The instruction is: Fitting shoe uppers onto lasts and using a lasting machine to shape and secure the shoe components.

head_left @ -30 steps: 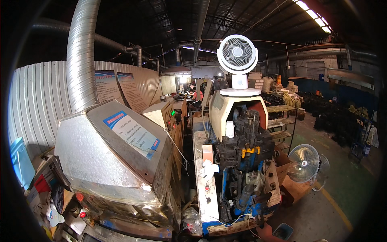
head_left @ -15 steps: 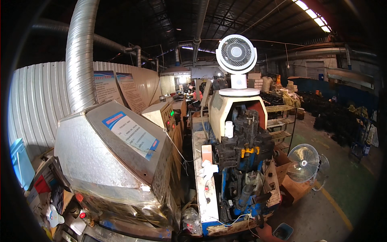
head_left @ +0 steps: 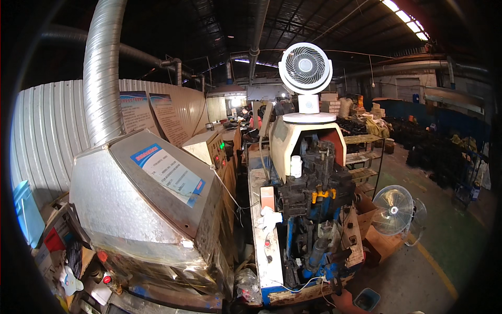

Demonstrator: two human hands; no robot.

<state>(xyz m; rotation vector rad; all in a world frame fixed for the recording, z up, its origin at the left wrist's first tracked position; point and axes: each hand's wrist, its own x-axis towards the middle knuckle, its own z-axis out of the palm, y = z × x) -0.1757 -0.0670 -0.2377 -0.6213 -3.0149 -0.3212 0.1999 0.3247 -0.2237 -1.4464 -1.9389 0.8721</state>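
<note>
Only a small, dim part of my right hand point(head_left: 343, 302) shows at the lower edge, close by the front right corner of a machine point(head_left: 277, 298) with a blue base. A dark part point(head_left: 336, 286) of that machine lies right by the hand; whether I grip it cannot be made out, as the fingers are in shadow. Thin white cables point(head_left: 300, 290) hang along the machine's front edge beside the hand. My left hand is out of the picture. Higher on the machine sit black metal parts with a yellow piece point(head_left: 323, 194), and a white bottle point(head_left: 296, 166).
A white fan point(head_left: 306, 65) stands on the machine's hood. To the left is a large metal enclosure point(head_left: 115, 199) with a ribbed duct point(head_left: 104, 73). A floor fan point(head_left: 393, 209), a cardboard box point(head_left: 384, 243) and a bin point(head_left: 367, 298) stand right. A person point(head_left: 244, 114) is far back.
The whole view has shifted very slightly. My right hand stays at the same corner of the machine. Far back, a person has come more into sight.
</note>
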